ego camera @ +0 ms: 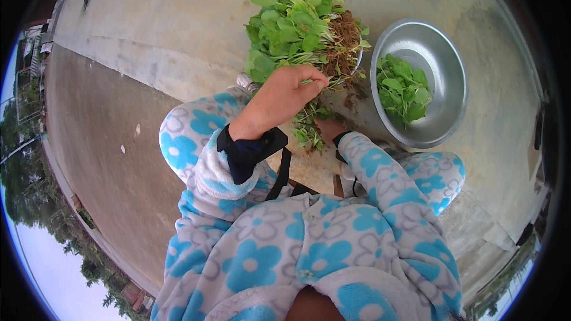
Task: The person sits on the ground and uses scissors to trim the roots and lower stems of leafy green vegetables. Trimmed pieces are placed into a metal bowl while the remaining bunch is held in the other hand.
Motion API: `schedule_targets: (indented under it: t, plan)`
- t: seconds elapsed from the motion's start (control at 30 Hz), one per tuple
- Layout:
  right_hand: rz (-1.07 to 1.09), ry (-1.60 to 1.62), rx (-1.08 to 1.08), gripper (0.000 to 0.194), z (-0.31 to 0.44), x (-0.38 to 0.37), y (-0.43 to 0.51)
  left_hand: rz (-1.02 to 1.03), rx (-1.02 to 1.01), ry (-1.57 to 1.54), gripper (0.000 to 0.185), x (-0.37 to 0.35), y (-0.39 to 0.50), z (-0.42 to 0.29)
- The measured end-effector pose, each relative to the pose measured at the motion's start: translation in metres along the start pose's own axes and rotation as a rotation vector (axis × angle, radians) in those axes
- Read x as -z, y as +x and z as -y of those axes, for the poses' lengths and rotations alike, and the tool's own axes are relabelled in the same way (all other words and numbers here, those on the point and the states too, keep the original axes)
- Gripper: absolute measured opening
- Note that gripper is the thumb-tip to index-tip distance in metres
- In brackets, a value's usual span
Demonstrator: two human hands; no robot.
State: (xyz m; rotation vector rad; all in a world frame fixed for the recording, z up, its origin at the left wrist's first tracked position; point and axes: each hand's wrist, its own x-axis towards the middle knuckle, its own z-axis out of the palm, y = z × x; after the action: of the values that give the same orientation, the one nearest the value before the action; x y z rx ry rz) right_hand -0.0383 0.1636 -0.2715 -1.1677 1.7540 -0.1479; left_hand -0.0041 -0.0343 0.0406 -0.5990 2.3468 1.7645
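Note:
My left hand (290, 93) is in front of a large heap of leafy greens (287, 22), its thumb and forefinger pinched on a thin stem at the heap's root end. Soil-covered roots (343, 47) face right on that heap. Lower down, my right hand (330, 129) touches a small pile of loose greens and trimmings (308, 131) on the ground; its fingers are partly hidden. To the right stands a metal basin (446, 93), with a small bunch of leafy greens (403, 87) lying inside against its left side.
A pale container rim (359, 59) shows under the heap's right edge. Crumbs of soil (354, 98) lie on the concrete floor (178, 18) between heap and basin. My bent knees (183, 133) flank the work area. A black strap (282, 169) hangs before my lap.

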Motion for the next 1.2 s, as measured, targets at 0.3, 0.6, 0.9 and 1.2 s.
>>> schedule_targets:
  t: [0.3,0.6,0.9,1.2]
  plan:
    - [0.150,0.823,-0.034,0.018,0.047,0.109,-0.112,-0.053,-0.082,-0.111,0.024,0.009,-0.001,0.003]
    - [-0.139,1.274,0.011,0.034,0.102,0.185,-0.228,0.419,0.167,0.045,0.041,0.006,-0.032,0.011]
    - [-0.327,1.177,0.253,0.029,0.131,0.169,-0.220,0.244,0.419,-0.570,0.051,-0.072,-0.034,0.060]
    - [-0.213,1.148,0.173,0.017,0.130,0.172,-0.269,0.235,0.364,-0.518,0.021,-0.066,-0.018,0.075]
